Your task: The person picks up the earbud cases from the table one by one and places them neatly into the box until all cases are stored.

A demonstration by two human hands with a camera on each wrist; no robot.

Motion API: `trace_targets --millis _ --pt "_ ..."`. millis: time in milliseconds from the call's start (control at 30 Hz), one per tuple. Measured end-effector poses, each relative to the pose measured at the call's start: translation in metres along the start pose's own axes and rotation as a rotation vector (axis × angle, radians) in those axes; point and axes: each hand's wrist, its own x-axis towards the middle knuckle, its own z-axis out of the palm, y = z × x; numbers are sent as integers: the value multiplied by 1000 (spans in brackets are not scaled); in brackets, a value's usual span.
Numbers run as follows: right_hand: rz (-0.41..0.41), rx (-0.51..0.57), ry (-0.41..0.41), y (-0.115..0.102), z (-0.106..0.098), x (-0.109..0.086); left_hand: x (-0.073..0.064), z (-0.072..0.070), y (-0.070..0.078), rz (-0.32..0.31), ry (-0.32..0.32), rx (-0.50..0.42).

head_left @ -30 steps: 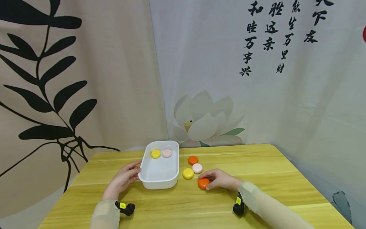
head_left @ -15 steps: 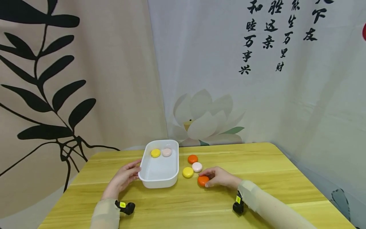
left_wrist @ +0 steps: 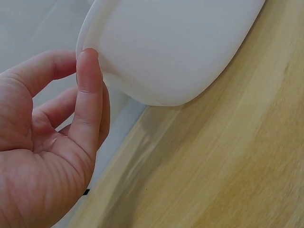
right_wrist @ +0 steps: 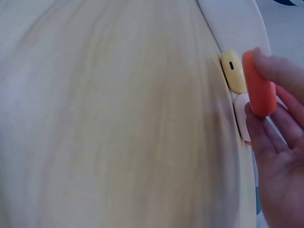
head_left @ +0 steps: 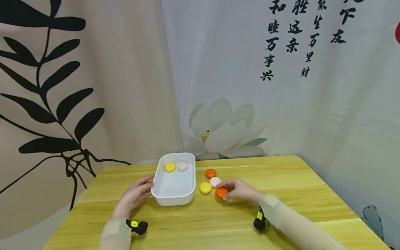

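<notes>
My right hand (head_left: 242, 191) pinches a thick, rounded orange disc (head_left: 221, 193) between thumb and fingers. In the right wrist view that orange disc (right_wrist: 259, 85) stands edge-on between the fingertips. Close beyond it are a pale pink disc (head_left: 215, 182), a yellow disc (head_left: 205, 188) and another orange disc (head_left: 210, 173). A dark slot shows in the side of the yellow disc (right_wrist: 232, 66) in the right wrist view. My left hand (head_left: 136, 194) holds the left rim of a white box (head_left: 175, 201), where a yellow disc (head_left: 170, 167) and a pale pink disc (head_left: 182, 166) lie at the far end.
The wooden table (head_left: 187, 229) spans the front, its far edge just behind the box. A fabric backdrop (head_left: 140, 86) with printed leaves, a flower and writing hangs behind. Each wrist carries a small black camera (head_left: 139, 227).
My right hand and the orange disc have moved slightly away from me, closer to the pale pink disc on the table. The left hand and the box stay in place.
</notes>
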Motion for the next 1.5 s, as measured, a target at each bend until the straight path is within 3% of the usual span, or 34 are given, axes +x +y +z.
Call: trace_targets --millis 567,767,1067,1333,1500 --pt "-16 -28 -15 -9 -7 7 1 -1 -2 4 -2 0" --pt "-17 23 -4 -16 -8 10 1 -1 -3 6 -6 -2" --pt "-19 37 4 -29 -12 18 3 -1 -3 2 -9 -7" --pt "-54 54 -13 -43 -15 26 3 -2 -3 -22 32 8" --pt "-66 62 -30 -54 -19 29 3 -3 -1 -8 13 6"
